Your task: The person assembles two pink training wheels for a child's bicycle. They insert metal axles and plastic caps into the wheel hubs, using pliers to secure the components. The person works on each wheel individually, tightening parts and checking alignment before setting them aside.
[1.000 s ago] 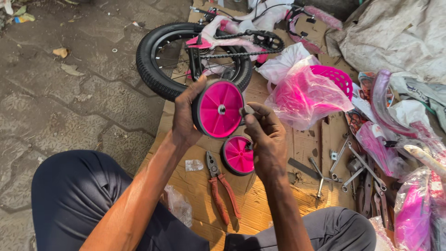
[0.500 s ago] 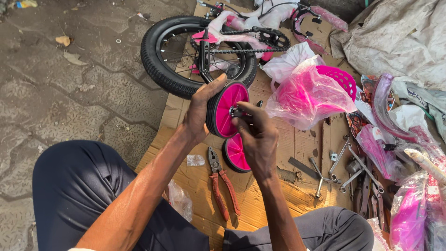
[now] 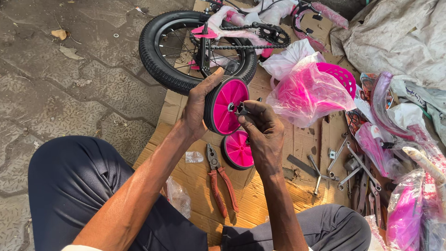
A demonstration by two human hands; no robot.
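Note:
My left hand (image 3: pixel 197 109) grips a small pink training wheel (image 3: pixel 226 106) with a black tyre, holding it up on edge by its rim. My right hand (image 3: pixel 262 130) pinches a small metal bolt or axle part (image 3: pixel 238 108) at the wheel's hub. A second pink training wheel (image 3: pixel 239 149) lies flat on the cardboard (image 3: pixel 204 176) just below my hands. Red-handled pliers (image 3: pixel 218 179) lie on the cardboard next to it, between my knees.
A child's bicycle wheel with black tyre and chain (image 3: pixel 195 49) lies ahead. A pink basket in a plastic bag (image 3: pixel 309 93) sits right of my hands. Metal brackets and spanners (image 3: pixel 346 167) and wrapped pink parts (image 3: pixel 404 214) lie at the right. Paved ground (image 3: pixel 69 93) stretches left.
The wheel in my left hand has turned more edge-on, and my right fingers have closed in on its hub. The view has shifted slightly downward.

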